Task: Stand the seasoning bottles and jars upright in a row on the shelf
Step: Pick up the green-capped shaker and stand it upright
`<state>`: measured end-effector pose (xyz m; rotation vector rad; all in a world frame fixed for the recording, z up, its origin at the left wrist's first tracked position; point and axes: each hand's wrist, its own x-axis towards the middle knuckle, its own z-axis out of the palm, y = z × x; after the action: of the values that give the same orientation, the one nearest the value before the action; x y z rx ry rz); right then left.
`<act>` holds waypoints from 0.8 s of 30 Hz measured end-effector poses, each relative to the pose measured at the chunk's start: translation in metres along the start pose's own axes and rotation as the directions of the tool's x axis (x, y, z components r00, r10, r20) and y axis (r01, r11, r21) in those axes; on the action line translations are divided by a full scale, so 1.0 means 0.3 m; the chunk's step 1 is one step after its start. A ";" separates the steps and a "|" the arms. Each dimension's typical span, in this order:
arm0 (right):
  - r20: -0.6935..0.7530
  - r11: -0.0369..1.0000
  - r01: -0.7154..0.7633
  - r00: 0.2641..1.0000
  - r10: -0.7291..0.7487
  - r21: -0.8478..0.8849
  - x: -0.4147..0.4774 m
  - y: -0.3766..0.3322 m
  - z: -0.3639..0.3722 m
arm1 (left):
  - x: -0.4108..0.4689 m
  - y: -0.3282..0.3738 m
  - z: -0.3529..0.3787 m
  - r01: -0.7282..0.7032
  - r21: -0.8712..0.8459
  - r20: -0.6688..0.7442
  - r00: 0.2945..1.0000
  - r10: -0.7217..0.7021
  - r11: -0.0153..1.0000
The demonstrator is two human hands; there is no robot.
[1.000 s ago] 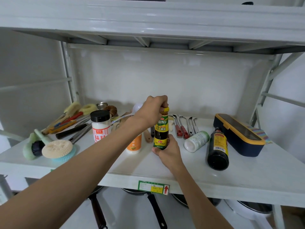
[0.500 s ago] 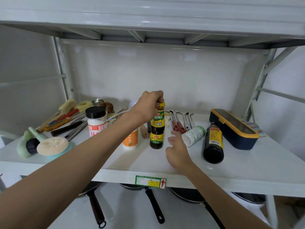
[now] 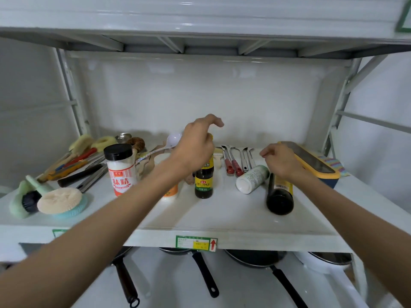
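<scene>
A round tan scrubber (image 3: 59, 200) lies on a blue pad at the left, just beside a green brush (image 3: 24, 200) with black bristles. Behind them sits a pile of tools with red and yellow handles (image 3: 71, 162). A white ladle (image 3: 172, 140) and some metal utensils (image 3: 236, 161) lie near the back. A dark blue box with a yellow rim (image 3: 315, 163) sits at the right. Black pans (image 3: 255, 258) hang below.
</scene>
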<state>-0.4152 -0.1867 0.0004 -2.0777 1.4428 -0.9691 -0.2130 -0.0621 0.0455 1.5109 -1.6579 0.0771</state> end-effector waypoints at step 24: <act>0.049 0.986 -0.089 0.994 0.097 -0.141 0.094 0.054 0.045 | -0.120 -0.047 0.501 0.371 0.100 0.138 0.914 -0.382 0.923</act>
<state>-0.4094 -0.2194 -0.0112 -2.0950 1.6042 -0.7889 -0.2864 -0.1231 -0.0769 1.9086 -1.4632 -0.1975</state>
